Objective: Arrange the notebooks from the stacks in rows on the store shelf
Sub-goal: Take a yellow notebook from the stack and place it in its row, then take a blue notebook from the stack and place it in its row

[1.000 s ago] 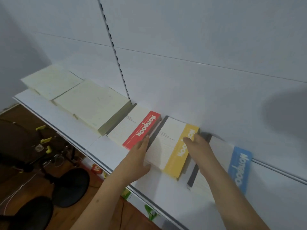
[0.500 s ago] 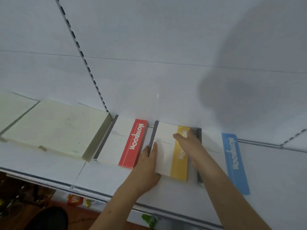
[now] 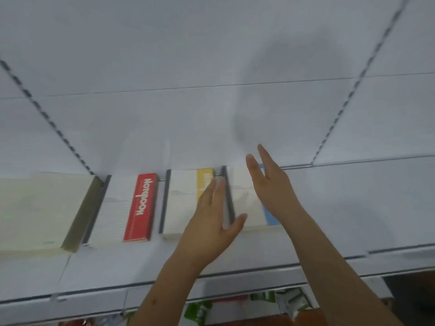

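Lifted off the yellow notebook (image 3: pixel 186 203) since half a second back, both hands now loose and flat-fingered, holding nothing: left hand (image 3: pixel 211 227) over the gap between yellow and blue stacks, right hand (image 3: pixel 270 184) raised above the blue notebook (image 3: pixel 247 203). Farther along the shelf (image 3: pixel 164 267), red notebook (image 3: pixel 131 208) and pale pads (image 3: pixel 40 210) lying flat against the back wall, row looking straight. Probably squaring step just finished; next, likely nudge blue stack or fetch another notebook, needing a fresh grip.
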Demonstrator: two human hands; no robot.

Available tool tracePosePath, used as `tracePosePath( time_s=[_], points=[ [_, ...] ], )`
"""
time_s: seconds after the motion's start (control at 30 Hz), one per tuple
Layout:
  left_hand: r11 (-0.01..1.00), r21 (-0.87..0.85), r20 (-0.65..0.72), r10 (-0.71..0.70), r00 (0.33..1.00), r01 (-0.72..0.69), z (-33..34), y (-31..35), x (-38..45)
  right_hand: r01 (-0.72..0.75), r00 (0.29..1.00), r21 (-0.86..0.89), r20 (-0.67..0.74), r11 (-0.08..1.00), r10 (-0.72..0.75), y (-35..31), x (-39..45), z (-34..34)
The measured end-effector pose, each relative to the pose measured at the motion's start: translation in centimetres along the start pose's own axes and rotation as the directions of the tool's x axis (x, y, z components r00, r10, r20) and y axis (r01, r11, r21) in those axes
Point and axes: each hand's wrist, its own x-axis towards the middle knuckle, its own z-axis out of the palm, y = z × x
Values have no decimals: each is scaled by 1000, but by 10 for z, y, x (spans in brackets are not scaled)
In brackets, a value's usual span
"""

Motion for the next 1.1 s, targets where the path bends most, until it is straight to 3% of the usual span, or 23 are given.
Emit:
tracePosePath(
  time_s=[0.23,0.6,0.83,1.1],
  points=[
    [976,-6,46,220,974,-220,120,140,2,51,968,-234,-227,971,-105,76,-43,-161],
    [942,-96,272,335,902,-321,317,346,14,-143,880,-384,-471,912,-60,220,-116,-426],
    [924,-124,366,380,849,-361,380,412,48,-236,828,-415,-559,879,-42,274,-116,-522],
    [914,-158,421,405,812,-374,441,445,141,-301,808,-424,-589,854,-8,334,-54,-577]
  ],
)
